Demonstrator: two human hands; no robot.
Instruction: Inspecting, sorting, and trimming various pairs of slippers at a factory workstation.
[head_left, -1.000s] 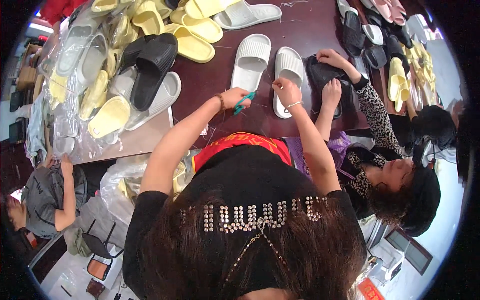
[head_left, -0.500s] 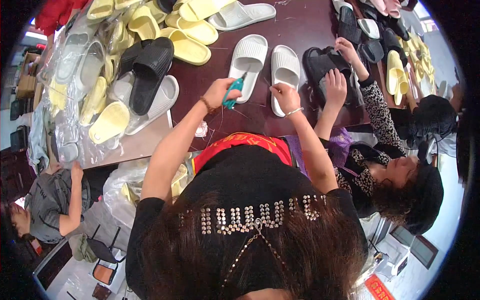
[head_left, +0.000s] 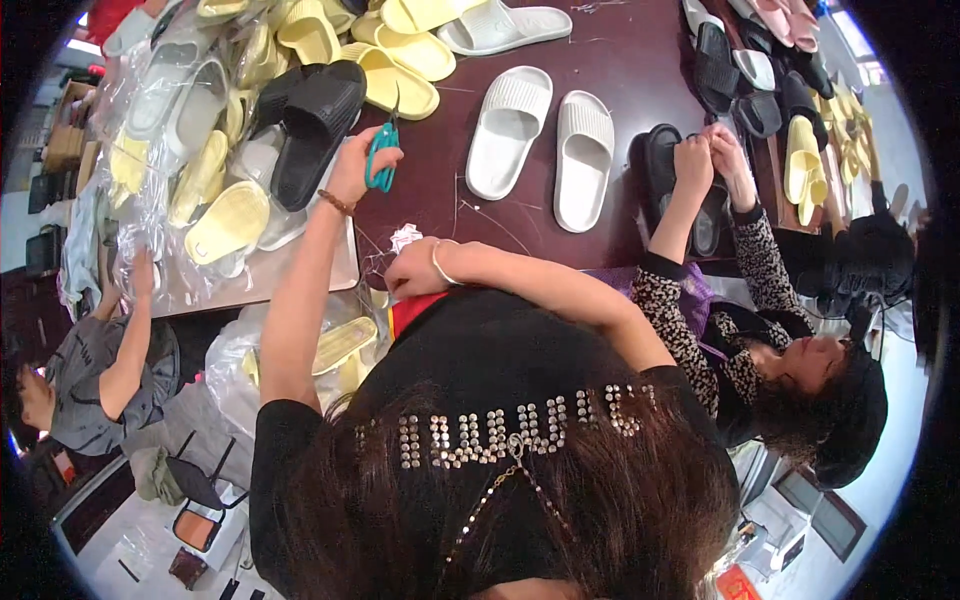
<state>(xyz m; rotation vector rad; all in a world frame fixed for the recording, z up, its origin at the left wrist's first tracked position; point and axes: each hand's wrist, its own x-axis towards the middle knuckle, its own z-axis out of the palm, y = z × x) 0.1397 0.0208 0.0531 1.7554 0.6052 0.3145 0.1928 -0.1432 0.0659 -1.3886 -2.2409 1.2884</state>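
Head view, w/ things taken left to right: a seated person in a grey top (head_left: 95, 370) sat low at the far left, one arm raised toward a heap of bagged slippers (head_left: 185, 130) (yellow and grey pairs in clear plastic) piled on the left end of the dark table (head_left: 620, 40). Just right of that heap lay a black slipper pair (head_left: 315, 125), w/ more loose yellow slippers (head_left: 395, 60) above it. The left hand (head_left: 365, 165) was raised over the table edge, fingers closed round small teal scissors (head_left: 383, 150), blades pointing up and away; a brown bracelet sat at that wrist. Further right and lower, the right hand (head_left: 415, 272) was drawn in close to the body at the table edge, curled narrow, w/ a pale bangle on the wrist; couldn't tell what, if anything, it pinched. A small white scrap (head_left: 405, 238) lay on the table just above it, and thin loose threads trailed nearby. Mid-table, well apart from both hands, a white slipper pair (head_left: 545, 140) lay side by side, soles down. To the right, a co-worker in a leopard-print sleeve (head_left: 745, 265) had both hands together over a black slipper (head_left: 665, 165). Beyond, at the far right, more black, white and yellow slippers (head_left: 800, 160) were spread along the table.
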